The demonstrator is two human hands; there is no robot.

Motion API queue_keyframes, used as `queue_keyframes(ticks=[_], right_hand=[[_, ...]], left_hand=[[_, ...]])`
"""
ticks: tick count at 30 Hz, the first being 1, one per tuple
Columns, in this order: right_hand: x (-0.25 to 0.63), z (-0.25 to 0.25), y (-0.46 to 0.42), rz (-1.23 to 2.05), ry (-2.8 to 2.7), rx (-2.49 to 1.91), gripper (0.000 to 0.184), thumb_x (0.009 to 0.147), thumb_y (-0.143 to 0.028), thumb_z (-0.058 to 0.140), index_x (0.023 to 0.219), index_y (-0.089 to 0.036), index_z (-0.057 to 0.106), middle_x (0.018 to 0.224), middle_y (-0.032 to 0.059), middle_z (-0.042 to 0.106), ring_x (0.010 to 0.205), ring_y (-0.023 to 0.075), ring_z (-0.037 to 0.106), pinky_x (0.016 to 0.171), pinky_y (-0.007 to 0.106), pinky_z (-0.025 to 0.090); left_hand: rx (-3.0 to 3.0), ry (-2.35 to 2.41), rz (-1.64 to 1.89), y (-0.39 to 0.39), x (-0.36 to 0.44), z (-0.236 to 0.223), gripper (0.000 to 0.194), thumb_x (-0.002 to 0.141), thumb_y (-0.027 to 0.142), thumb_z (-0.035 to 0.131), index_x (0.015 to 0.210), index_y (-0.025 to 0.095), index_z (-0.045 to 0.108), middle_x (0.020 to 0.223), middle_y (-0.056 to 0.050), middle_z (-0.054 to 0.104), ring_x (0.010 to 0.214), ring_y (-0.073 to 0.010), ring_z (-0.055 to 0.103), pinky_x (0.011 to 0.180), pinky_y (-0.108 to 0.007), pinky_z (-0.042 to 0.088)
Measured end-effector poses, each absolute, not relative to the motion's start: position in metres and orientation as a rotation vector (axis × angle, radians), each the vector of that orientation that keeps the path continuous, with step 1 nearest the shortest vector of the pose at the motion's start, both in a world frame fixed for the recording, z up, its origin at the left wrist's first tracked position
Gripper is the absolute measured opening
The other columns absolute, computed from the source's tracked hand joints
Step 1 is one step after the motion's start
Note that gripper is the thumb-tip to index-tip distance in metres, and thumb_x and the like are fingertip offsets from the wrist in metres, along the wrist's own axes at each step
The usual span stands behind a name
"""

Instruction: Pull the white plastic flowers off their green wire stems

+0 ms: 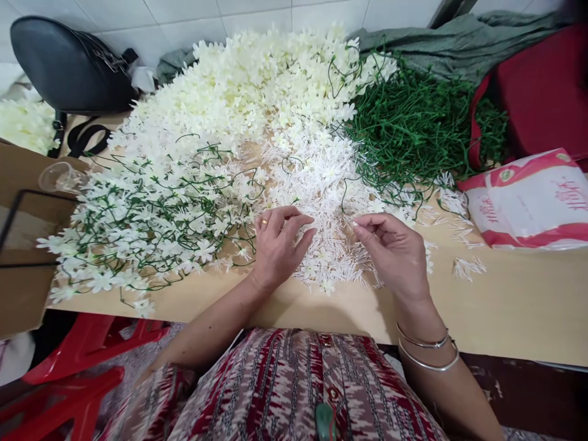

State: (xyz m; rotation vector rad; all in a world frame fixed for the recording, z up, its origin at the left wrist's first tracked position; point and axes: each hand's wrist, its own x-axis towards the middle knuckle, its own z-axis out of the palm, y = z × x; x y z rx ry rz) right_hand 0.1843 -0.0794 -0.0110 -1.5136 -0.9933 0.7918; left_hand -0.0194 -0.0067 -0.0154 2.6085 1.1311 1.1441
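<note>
My left hand (281,245) is over the near edge of a heap of thin white stamen-like pieces (321,202). Its fingers are curled, with a small gap between thumb and index finger, and nothing shows between them. To its right, my right hand (395,251) pinches a small white piece (354,224) between thumb and index finger; its exact kind is too small to tell. White artificial flowers on green stems (169,214) lie piled left of my hands. Loose cream flower heads (257,79) are heaped behind, and green plastic stems (413,122) form a tangle at the back right.
A red and white plastic packet (528,202) and a dark red bag (546,92) are on the right. At the left stand a cardboard box (27,233), a clear plastic cup (62,177) and a black bag (68,64). Red stools (92,355) are below the table (519,306).
</note>
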Motion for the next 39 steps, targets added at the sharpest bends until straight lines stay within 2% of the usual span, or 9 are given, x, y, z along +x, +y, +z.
queue_keyframes(ticks=[6, 11, 14, 20, 23, 25, 28, 32, 39], right_hand=[[0.185, -0.006, -0.077, 0.737, -1.016, -1.453, 0.011, 0.085, -0.029, 0.077, 0.089, -0.024, 0.068, 0.093, 0.0024, 0.071, 0.088, 0.0194, 0.066, 0.085, 0.038, 0.053], [0.184, -0.007, -0.078, 0.79, -0.976, -1.493, 0.013, 0.086, -0.034, 0.078, 0.092, -0.025, 0.071, 0.086, 0.0018, 0.072, 0.082, 0.0197, 0.068, 0.077, 0.037, 0.056], [0.185, -0.009, -0.078, 0.785, -0.984, -1.503, 0.012, 0.086, -0.034, 0.078, 0.093, -0.025, 0.072, 0.086, 0.0005, 0.073, 0.081, 0.0185, 0.068, 0.078, 0.037, 0.056], [0.179, -0.01, -0.08, 0.797, -0.999, -1.491, 0.012, 0.084, -0.03, 0.081, 0.094, -0.026, 0.076, 0.087, 0.0005, 0.075, 0.082, 0.0182, 0.068, 0.078, 0.036, 0.056], [0.173, -0.008, -0.082, 0.82, -1.057, -1.452, 0.007, 0.086, -0.03, 0.079, 0.092, -0.027, 0.075, 0.088, 0.0009, 0.074, 0.084, 0.0185, 0.067, 0.076, 0.036, 0.056], [0.169, -0.006, -0.082, 0.805, -1.12, -1.418, 0.001, 0.089, -0.028, 0.076, 0.09, -0.028, 0.075, 0.09, 0.0008, 0.073, 0.089, 0.0192, 0.067, 0.081, 0.038, 0.055], [0.164, -0.003, -0.081, 0.779, -1.176, -1.363, 0.007, 0.09, -0.023, 0.073, 0.091, -0.03, 0.074, 0.093, 0.0005, 0.071, 0.094, 0.0195, 0.067, 0.086, 0.04, 0.054], [0.158, -0.001, -0.082, 0.839, -1.162, -1.281, 0.01, 0.091, -0.02, 0.072, 0.091, -0.029, 0.073, 0.091, 0.0003, 0.071, 0.091, 0.0185, 0.067, 0.084, 0.038, 0.056], [0.152, -0.003, -0.083, 0.848, -1.044, -1.377, 0.006, 0.089, -0.026, 0.071, 0.09, -0.028, 0.066, 0.087, 0.001, 0.069, 0.086, 0.0192, 0.067, 0.079, 0.037, 0.059]], left_hand=[[2.628, 0.65, 0.876, -0.003, -0.02, -0.01, 0.008, 0.101, 0.033, 0.065, 0.103, 0.026, 0.067, 0.099, 0.001, 0.077, 0.089, -0.0159, 0.069, 0.089, -0.035, 0.04], [2.802, 0.576, 0.629, -0.003, -0.022, -0.012, 0.024, 0.1, 0.048, 0.063, 0.1, 0.025, 0.068, 0.1, 0.0, 0.078, 0.093, -0.0193, 0.065, 0.089, -0.038, 0.037], [2.795, 0.592, 0.566, -0.004, -0.021, -0.014, 0.02, 0.103, 0.042, 0.061, 0.096, 0.025, 0.069, 0.096, 0.001, 0.078, 0.094, -0.0187, 0.066, 0.091, -0.038, 0.037], [2.372, 0.677, 0.938, -0.002, -0.017, -0.012, 0.012, 0.099, 0.033, 0.07, 0.095, 0.023, 0.071, 0.092, 0.0, 0.079, 0.085, -0.0151, 0.07, 0.084, -0.034, 0.047], [1.993, 0.787, 1.091, -0.004, -0.013, -0.008, 0.014, 0.097, 0.036, 0.071, 0.095, 0.022, 0.073, 0.09, -0.002, 0.078, 0.082, -0.0143, 0.071, 0.075, -0.03, 0.054], [1.836, 0.821, 1.119, -0.006, -0.01, -0.006, 0.016, 0.097, 0.038, 0.071, 0.095, 0.022, 0.074, 0.088, -0.003, 0.077, 0.08, -0.0136, 0.07, 0.072, -0.028, 0.054], [1.779, 0.78, 1.154, -0.007, -0.008, -0.005, 0.012, 0.096, 0.034, 0.074, 0.094, 0.022, 0.075, 0.089, -0.002, 0.077, 0.082, -0.0129, 0.07, 0.075, -0.028, 0.056], [1.859, 0.68, 1.156, -0.007, -0.007, -0.006, 0.005, 0.094, 0.027, 0.075, 0.095, 0.022, 0.075, 0.09, -0.002, 0.078, 0.087, -0.0133, 0.073, 0.083, -0.03, 0.059], [1.821, 0.668, 1.05, -0.01, -0.007, -0.008, 0.01, 0.095, 0.03, 0.074, 0.103, 0.024, 0.078, 0.101, -0.005, 0.081, 0.096, -0.0156, 0.076, 0.09, -0.033, 0.063]])
